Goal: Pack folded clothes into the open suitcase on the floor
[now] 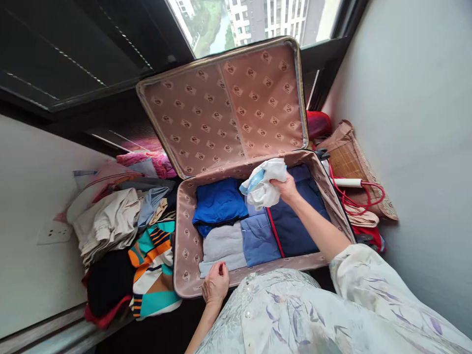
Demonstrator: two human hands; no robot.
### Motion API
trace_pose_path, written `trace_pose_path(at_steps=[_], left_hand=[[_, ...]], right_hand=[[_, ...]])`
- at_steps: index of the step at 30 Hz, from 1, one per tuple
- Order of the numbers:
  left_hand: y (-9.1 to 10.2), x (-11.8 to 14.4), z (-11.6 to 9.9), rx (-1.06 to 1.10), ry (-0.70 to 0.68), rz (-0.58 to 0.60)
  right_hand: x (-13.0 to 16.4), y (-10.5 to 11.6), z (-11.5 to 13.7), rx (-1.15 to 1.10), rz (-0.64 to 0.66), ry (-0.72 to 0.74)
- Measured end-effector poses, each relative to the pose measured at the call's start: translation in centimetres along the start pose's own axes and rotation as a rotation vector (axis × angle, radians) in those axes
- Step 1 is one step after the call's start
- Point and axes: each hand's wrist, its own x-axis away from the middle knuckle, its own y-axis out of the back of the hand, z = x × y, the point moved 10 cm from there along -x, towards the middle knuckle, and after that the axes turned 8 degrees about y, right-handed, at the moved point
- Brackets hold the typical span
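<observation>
Clothes pile [121, 246] left of suitcase [183, 236], red cord [354, 196] & bag [350, 157] right.

A white cloth [266, 186], crumpled into a loose bundle with a pale blue strip showing on its left side, is gripped from the right by the right hand [285, 188] and held just above the back of the open suitcase [183, 236]. The suitcase lies flat, lid propped upright, its pink patterned lining showing. Inside lie folded clothes: a bright blue piece at back left, a grey piece [223, 247] at front left, a mid-blue piece in the middle, navy at right. The left hand [216, 284] rests on the front rim, fingers touching the grey piece.
</observation>
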Motion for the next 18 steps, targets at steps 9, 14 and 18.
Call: trace_pose_path(at_steps=[9, 14, 18], left_hand=[[-0.7, -0.3, -0.4, -0.131, -0.013, 0.1], [-0.7, -0.2, -0.8, -0.191, -0.033, 0.123], [-0.7, 0.0, -1.0, -0.226, -0.034, 0.146]], right_hand=[[7.2, 28.4, 24.0, 0.301, -0.292, 0.309], [14.6, 37.8, 22.8, 0.471, -0.565, 0.336], [17.9, 39.9, 18.8, 0.482, -0.676, 0.358]])
